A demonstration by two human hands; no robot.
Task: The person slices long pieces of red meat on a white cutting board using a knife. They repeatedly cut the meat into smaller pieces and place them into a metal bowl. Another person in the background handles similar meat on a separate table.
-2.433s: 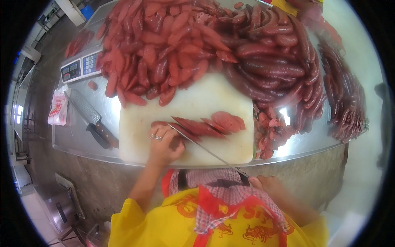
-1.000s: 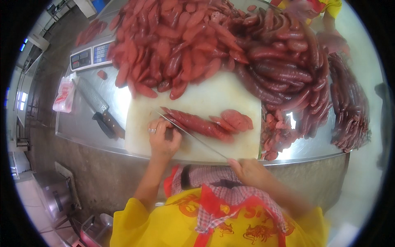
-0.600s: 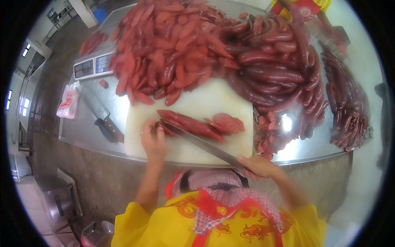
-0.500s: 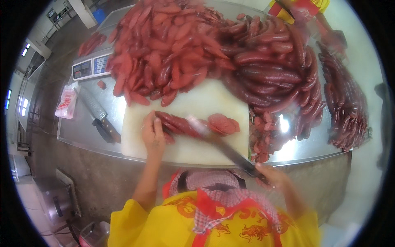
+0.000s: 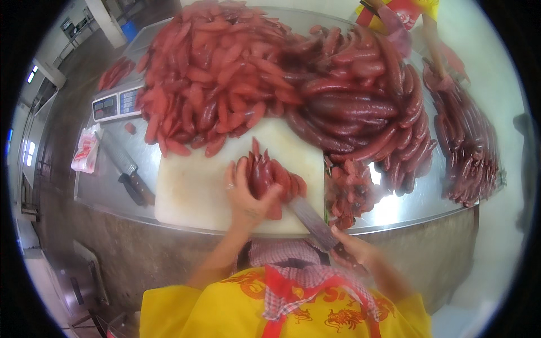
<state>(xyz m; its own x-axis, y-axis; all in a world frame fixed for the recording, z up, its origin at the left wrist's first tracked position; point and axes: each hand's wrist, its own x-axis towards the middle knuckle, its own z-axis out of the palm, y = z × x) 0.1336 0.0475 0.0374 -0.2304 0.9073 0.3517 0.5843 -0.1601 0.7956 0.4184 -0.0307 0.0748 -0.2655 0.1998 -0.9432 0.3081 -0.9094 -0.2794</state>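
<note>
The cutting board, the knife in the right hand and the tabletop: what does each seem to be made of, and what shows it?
Cutting board: probably plastic; matte, off-white, with no grain visible.
Knife in the right hand: blade apparently metal, grey with a dull sheen; the brown handle may be wood, but blur leaves that open.
Tabletop: likely metal, smooth and shiny, with bright glare.

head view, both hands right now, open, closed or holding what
Left hand: curled round a bunch of sausage slices, holding them.
Right hand: closed, holding the broad-bladed knife.
</note>
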